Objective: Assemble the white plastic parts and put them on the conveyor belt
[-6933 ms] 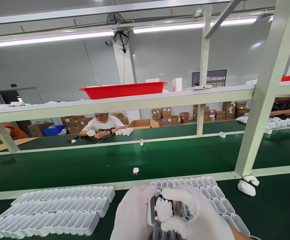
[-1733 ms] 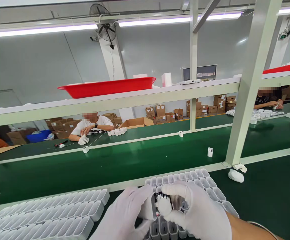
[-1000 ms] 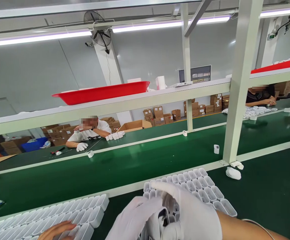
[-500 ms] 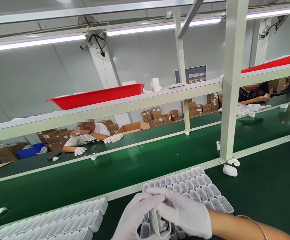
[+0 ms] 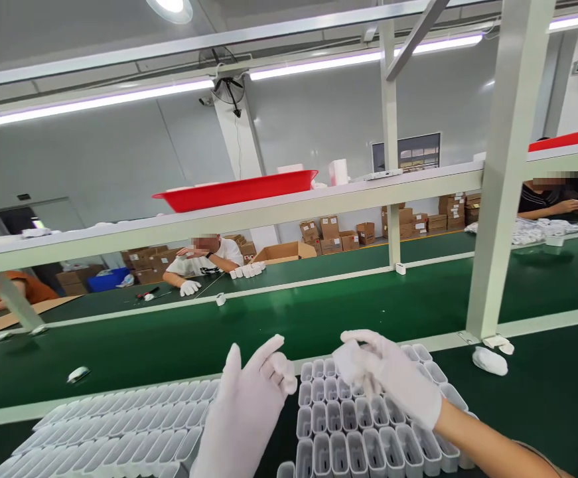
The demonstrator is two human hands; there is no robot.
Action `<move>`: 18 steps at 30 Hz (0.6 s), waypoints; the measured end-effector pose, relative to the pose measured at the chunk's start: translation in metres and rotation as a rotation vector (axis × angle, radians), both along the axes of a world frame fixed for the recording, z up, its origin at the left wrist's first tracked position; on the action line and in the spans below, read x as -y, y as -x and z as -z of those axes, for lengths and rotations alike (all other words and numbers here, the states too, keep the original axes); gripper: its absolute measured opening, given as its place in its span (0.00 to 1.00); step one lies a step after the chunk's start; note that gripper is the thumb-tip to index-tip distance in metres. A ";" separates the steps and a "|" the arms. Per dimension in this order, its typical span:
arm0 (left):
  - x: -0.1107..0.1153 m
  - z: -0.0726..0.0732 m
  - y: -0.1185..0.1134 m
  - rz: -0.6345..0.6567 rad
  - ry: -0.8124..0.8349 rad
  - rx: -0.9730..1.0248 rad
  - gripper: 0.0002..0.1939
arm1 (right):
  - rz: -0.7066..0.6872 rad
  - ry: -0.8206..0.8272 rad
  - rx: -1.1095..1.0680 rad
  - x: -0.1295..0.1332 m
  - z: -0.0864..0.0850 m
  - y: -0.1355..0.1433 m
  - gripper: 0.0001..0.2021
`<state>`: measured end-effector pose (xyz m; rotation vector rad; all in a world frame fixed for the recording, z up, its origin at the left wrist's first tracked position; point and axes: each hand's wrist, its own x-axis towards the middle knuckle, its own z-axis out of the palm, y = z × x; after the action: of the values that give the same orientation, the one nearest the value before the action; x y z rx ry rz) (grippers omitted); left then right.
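Both my hands wear white gloves. My left hand (image 5: 249, 405) is raised with thumb and forefinger apart and nothing in it, between two groups of small boxes. My right hand (image 5: 393, 372) pinches a small white plastic box (image 5: 349, 362), partly covered by its fingers, above the right group. In that group, the open-topped translucent boxes (image 5: 356, 451) stand upright in tight rows, each with a dark slot inside. The left group of white boxes (image 5: 124, 435) also lies in close rows, their bodies slanting in view.
Behind the boxes runs a green conveyor belt (image 5: 308, 312) carrying a few small white pieces. A white upright post (image 5: 510, 186) rises at right, with a white cloth bundle (image 5: 490, 360) near its foot. A shelf holds a red tray (image 5: 239, 190). Co-workers sit across the belt.
My hands have parted: the left has risen away, fingers spreading, while the right has moved up with a white box. The view has shifted left, revealing more of both groups.
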<state>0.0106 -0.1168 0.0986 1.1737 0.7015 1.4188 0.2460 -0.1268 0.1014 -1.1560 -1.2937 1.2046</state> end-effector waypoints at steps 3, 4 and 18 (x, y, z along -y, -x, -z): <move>0.003 -0.010 0.011 -0.061 -0.110 -0.061 0.13 | 0.053 0.007 0.026 -0.017 0.005 -0.010 0.24; 0.004 -0.014 0.014 -0.084 -0.180 -0.121 0.13 | 0.060 0.016 0.039 -0.021 0.007 -0.011 0.24; 0.044 -0.061 0.044 0.286 -0.294 0.339 0.23 | 0.195 -0.008 1.029 -0.120 0.012 -0.006 0.13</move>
<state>-0.0335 -0.1609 0.1599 1.1628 0.0849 1.4566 0.2518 -0.0068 0.0891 -1.9553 -1.8355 0.4105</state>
